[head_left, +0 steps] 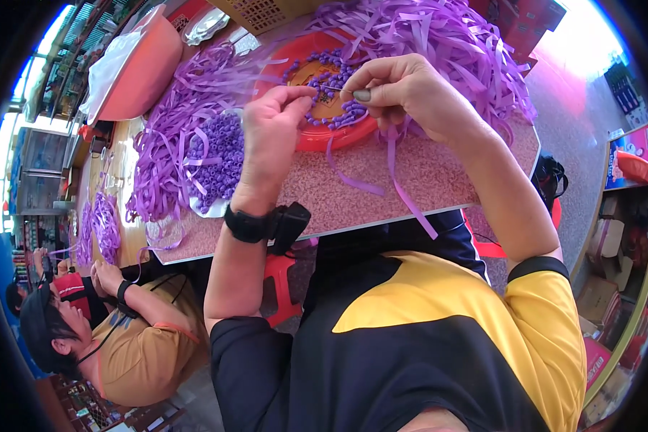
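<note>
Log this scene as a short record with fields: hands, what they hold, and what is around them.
left hand: fingers pinched, over the red tray
right hand: pinching a thin needle-like piece
red tray: holds purple beads
purple ribbon strips: heaped behind and left of the tray
table: pink speckled top
nearby: another person, seated on the left
</note>
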Motion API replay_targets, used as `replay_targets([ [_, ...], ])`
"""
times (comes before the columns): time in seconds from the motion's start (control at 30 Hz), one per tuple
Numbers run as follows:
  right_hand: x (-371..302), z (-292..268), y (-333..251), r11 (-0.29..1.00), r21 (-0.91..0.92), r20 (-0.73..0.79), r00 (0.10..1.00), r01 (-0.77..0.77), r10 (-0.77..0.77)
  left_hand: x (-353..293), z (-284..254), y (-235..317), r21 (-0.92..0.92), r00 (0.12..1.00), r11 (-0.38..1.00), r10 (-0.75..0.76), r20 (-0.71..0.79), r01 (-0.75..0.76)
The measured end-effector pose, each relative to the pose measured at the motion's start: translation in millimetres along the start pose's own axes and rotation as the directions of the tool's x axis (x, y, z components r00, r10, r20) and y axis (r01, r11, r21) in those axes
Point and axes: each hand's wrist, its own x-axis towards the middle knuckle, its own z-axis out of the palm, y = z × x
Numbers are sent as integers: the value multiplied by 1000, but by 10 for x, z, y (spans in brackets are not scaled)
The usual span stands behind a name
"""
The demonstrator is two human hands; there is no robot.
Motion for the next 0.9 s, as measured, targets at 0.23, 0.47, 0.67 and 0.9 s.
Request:
replay_targets([
  [0.23, 0, 69, 1, 990, -137, -28, 999, 39, -43, -140, -86, 148, -711, 895, 559, -373, 245, 427],
  [0.47, 12, 75, 21, 998, -23, -42, 997, 57, -58, -235, 43, 93, -794, 887, 420, -340, 311, 439],
  [0.67, -5, 80, 38, 987, 52, 33, 988, -154, 152, -293, 152, 250, -736, 928, 570, -284, 241, 365],
  [0.9, -17, 165, -16, 988, -51, 64, 987, -146, 149, -297, 177, 56, -833, 913, 412, -329, 243, 370],
])
